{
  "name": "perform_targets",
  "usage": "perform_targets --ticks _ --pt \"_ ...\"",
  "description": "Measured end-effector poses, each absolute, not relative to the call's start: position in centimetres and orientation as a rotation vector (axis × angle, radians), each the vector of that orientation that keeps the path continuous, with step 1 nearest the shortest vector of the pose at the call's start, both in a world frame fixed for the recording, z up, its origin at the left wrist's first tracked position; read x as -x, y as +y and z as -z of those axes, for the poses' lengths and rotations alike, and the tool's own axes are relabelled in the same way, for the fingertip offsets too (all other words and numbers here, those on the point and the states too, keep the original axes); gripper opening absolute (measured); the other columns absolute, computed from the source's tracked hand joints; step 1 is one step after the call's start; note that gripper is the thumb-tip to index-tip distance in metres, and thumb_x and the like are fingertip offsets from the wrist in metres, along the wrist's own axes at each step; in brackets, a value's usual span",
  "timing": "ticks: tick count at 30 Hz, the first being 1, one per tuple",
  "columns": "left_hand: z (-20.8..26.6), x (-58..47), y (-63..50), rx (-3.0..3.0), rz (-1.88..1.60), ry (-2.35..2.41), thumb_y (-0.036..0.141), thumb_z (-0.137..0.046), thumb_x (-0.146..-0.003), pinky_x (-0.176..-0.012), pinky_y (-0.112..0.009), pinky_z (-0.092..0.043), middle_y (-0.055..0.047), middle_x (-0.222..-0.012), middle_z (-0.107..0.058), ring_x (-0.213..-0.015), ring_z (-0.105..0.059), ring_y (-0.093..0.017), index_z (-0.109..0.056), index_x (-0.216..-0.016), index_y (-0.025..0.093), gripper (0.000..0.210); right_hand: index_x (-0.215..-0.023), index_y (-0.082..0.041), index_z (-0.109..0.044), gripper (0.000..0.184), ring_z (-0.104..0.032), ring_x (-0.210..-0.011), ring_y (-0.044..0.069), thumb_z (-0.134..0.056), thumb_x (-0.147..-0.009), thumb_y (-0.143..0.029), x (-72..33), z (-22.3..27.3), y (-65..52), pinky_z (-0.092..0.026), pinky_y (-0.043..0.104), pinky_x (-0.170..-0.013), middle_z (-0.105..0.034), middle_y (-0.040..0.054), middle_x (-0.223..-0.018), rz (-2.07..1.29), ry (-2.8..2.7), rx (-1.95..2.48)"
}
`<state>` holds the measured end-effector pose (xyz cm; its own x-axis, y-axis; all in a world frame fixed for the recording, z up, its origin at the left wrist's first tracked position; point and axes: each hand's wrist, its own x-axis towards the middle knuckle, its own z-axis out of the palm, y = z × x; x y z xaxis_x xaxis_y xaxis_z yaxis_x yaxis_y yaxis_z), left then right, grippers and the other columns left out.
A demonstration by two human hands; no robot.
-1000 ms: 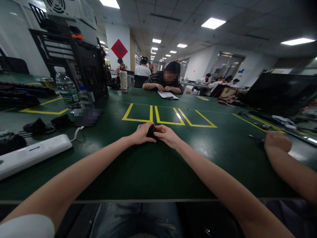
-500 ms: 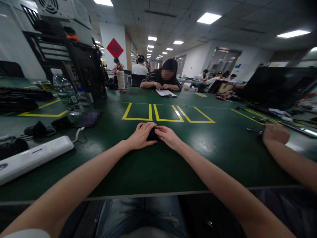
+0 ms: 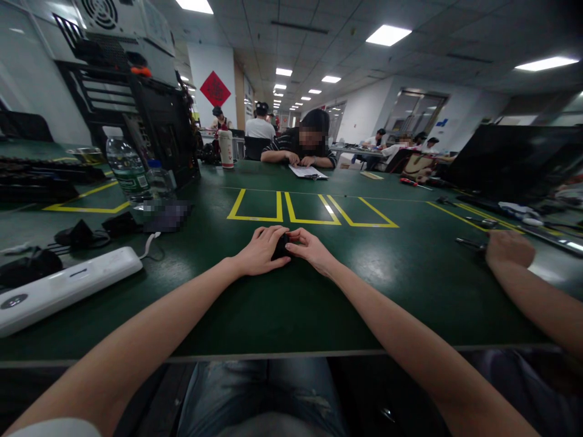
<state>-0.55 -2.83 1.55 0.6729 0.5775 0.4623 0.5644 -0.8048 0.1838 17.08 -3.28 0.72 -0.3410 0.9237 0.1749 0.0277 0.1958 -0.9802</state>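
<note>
Between my hands, on the green table (image 3: 282,315), is a small dark rounded object (image 3: 281,247); its kind is hard to make out. My left hand (image 3: 262,250) is wrapped over it from the left, thumb along the near side. From the right, my right hand (image 3: 308,249) pinches its edge with thumb and fingers. The hands cover most of the object. Just beyond them, yellow tape outlines (image 3: 313,222) mark several areas on the tabletop.
On the left are a white power strip (image 3: 68,288), dark adapters (image 3: 79,235), water bottles (image 3: 127,173) and an open computer case (image 3: 168,130). Another person's hand (image 3: 510,249) rests at the right near metal tools (image 3: 471,244). Opposite, a person leans over a clipboard (image 3: 308,172).
The view has shifted slightly. My right-hand fingers have moved a little on the dark object's edge, while my left hand keeps its hold.
</note>
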Motion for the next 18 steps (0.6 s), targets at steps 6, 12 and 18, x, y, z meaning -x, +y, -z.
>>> perform_targets --ticks 6,12,18 --pt "-1.51 0.56 -2.74 -2.835 -0.813 0.955 0.042 -0.053 -0.072 -0.097 -0.044 -0.02 -0.012 -0.124 -0.037 -0.116 -0.034 -0.026 -0.022 -0.124 0.019 0.065 -0.087 -0.02 -0.051 0.028 -0.052 -0.09 0.014 -0.064 -0.063 -0.025 -17.03 -0.92 -3.18 -0.041 0.034 -0.084 -0.055 0.0007 -0.094 -1.237 -1.618 0.888" --pt "-0.89 0.51 -2.15 -2.832 -0.863 0.968 0.034 -0.056 -0.07 -0.096 -0.043 -0.022 -0.011 -0.122 -0.039 -0.114 -0.036 -0.025 -0.022 -0.122 0.019 0.064 -0.085 -0.02 -0.05 0.027 -0.052 -0.088 0.014 -0.065 -0.062 -0.026 -16.97 -0.83 -3.12 -0.04 0.032 -0.083 -0.055 0.0001 -0.09 -1.208 -1.641 0.854" --pt "-0.95 0.5 -2.06 -2.829 -0.859 0.975 0.03 -0.058 -0.069 -0.096 -0.042 -0.023 -0.009 -0.12 -0.041 -0.113 -0.037 -0.024 -0.024 -0.12 0.02 0.062 -0.084 -0.021 -0.05 0.025 -0.053 -0.08 0.012 -0.06 -0.066 -0.036 -16.66 -0.78 -3.17 -0.044 0.03 -0.074 -0.056 -0.0002 -0.086 -1.23 -1.572 0.904"
